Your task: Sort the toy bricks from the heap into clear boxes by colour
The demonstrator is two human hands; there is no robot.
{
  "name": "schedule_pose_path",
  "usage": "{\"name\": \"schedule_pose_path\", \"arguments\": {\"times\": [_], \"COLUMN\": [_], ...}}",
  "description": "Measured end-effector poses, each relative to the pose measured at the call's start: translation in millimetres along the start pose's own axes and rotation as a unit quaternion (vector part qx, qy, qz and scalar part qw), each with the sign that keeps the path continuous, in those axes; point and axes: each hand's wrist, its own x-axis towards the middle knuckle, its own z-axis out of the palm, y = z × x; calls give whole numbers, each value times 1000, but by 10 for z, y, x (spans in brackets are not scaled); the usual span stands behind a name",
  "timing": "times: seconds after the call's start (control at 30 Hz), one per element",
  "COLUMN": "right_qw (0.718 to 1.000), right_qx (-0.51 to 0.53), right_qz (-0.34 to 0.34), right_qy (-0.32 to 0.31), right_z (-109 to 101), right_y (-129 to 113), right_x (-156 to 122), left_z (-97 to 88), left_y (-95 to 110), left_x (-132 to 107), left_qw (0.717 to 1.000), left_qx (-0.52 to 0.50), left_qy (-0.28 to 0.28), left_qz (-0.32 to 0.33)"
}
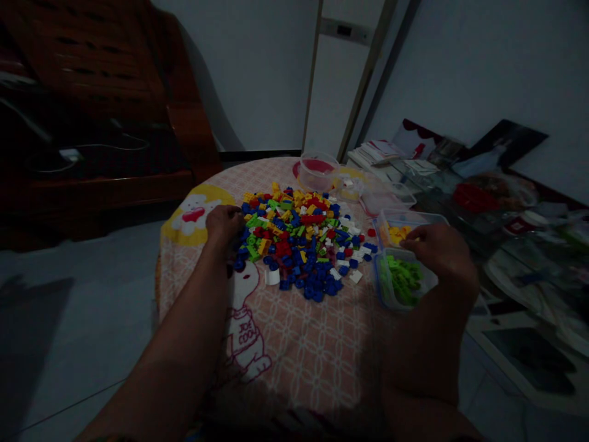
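Observation:
A large heap of toy building bricks [301, 236] in blue, yellow, green, red and white lies spread on a round table. At its left edge rests my left hand [224, 224], fingers curled against the bricks; whether one is between them is hidden. My right hand [439, 248] is over a clear plastic box of yellow bricks [398, 234], thumb and finger pinched together at its right side. What the pinch holds is too dark to make out. Just below, nearer to me, a second clear box [384, 288] contains light green bricks [405, 279].
A patterned pink tablecloth [322, 350] covers the table. Behind the heap stand a round clear tub [319, 173], a small clear container [350, 186] and a flat clear lid [389, 197]. To the right, a cluttered glass table [501, 245] adjoins. A wooden bench [115, 123] is at the back left.

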Motion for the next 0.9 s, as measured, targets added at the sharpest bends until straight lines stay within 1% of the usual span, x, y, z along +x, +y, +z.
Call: {"name": "schedule_pose_path", "arguments": {"times": [0.07, 0.13, 0.23, 0.3, 0.37, 0.47, 0.6, 0.7, 0.8, 0.9], "right_qw": [998, 994, 982, 972, 963, 956, 951, 949, 947, 950], "right_qx": [28, 47, 56, 57, 51, 24, -21, -42, -31, -11], "right_qz": [-46, -102, -178, -223, -254, -271, -273, -270, -276, -274], "right_qy": [16, 11, -21, -46, -71, -107, -143, -159, -160, -149], "right_z": [56, 140, 293, 398, 499, 643, 824, 925, 959, 933], "right_y": [-141, -366, -723, -913, -1059, -1227, -1381, -1416, -1385, -1334], "right_x": [2, 5, 1, -6, -10, -6, 9, 22, 46, 74], "left_z": [1, 1, -3, -6, -6, -1, 6, 9, 14, 19], "left_y": [-2, 2, 17, 26, 30, 29, 25, 29, 30, 19], "left_x": [-3, -2, 2, 3, 0, -4, -7, -15, -23, -28], "left_qw": [1000, 1000, 1000, 1000, 1000, 1000, 1000, 1000, 1000, 1000], "left_qx": [-6, -10, -8, -4, -5, -8, -9, -15, -15, -19], "left_qy": [1, 3, 6, 6, 6, 6, 8, 9, 9, 6], "left_qz": [1, 0, -7, -8, -7, -7, -3, -7, -13, -7]}}
